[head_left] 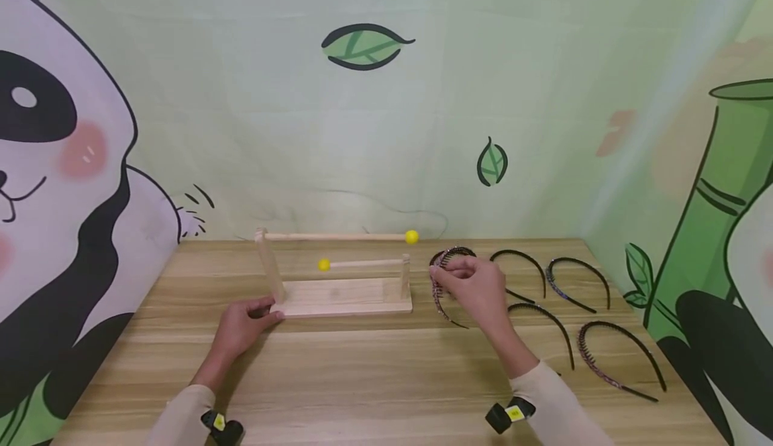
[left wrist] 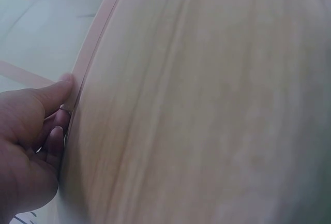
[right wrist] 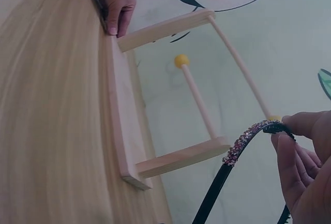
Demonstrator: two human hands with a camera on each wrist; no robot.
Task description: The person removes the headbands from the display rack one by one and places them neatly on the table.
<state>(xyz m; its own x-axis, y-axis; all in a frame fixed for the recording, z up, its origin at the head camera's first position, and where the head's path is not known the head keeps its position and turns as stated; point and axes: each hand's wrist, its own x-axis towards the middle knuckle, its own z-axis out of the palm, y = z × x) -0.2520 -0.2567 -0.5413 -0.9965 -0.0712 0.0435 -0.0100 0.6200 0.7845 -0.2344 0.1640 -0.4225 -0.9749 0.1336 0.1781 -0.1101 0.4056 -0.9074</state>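
A pale wooden stand (head_left: 338, 308) has two uprights and two horizontal rods, each tipped with a yellow ball. My left hand (head_left: 240, 328) holds the left end of its base, thumb on the edge, as the left wrist view also shows. To the right of the stand, my right hand (head_left: 477, 292) pinches a black toothed headband (right wrist: 243, 144) covered partly in small sparkling beads. In the right wrist view the headband's beaded top is between thumb and fingers, close to the yellow ball (right wrist: 274, 118) of the longer upper rod (right wrist: 240, 69).
Several more headbands lie on the right of the wooden table (head_left: 362, 379), among them a beaded one (head_left: 594, 365) near the right edge and a blue-beaded one (head_left: 558, 288) behind it. A printed cloth backdrop (head_left: 260, 110) hangs behind the table.
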